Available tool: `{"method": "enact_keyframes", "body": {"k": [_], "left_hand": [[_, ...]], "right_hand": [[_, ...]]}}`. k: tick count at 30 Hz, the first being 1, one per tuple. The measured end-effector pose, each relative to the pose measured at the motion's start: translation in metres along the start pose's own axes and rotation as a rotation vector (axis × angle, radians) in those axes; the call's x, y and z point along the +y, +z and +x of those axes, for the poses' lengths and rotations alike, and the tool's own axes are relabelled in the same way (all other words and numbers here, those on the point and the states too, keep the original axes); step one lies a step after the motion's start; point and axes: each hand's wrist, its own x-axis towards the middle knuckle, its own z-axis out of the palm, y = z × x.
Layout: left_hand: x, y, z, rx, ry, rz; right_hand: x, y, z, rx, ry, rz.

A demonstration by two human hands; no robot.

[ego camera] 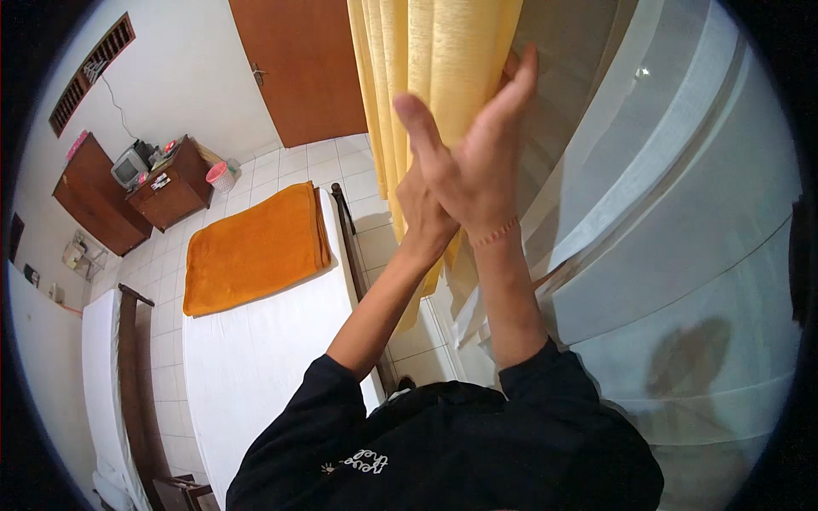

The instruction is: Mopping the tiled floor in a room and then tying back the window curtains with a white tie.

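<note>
Both my arms reach up in front of a hanging yellow curtain (447, 51). My right hand (486, 160), with a thin band around the wrist, is raised with its thumb and fingers spread apart. Its fingertips overlap the curtain's right edge; whether they touch the cloth cannot be told. My left hand (425, 201) lies against or just behind the heel of my right hand, and its fingers are mostly hidden. The curtain's lower folds hang behind my wrists. Sheer white curtains (645, 198) hang to the right.
A bed with a white sheet (255, 370) and a folded orange blanket (255, 249) stands at the left. Beyond are a wooden door (307, 70), a pink wastebasket (220, 177), a wooden cabinet (169, 185) with a small television (131, 167), and a second bed (102, 358).
</note>
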Motion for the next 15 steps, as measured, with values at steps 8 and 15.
{"method": "enact_keyframes", "body": {"k": [8, 15], "left_hand": [[0.007, 0.016, 0.009, 0.061, 0.022, -0.154], [0.011, 0.007, 0.022, -0.034, -0.039, -0.129]], "right_hand": [[0.017, 0.025, 0.027, 0.051, 0.092, -0.178], [0.025, 0.04, 0.042, 0.181, -0.205, -0.37]]}}
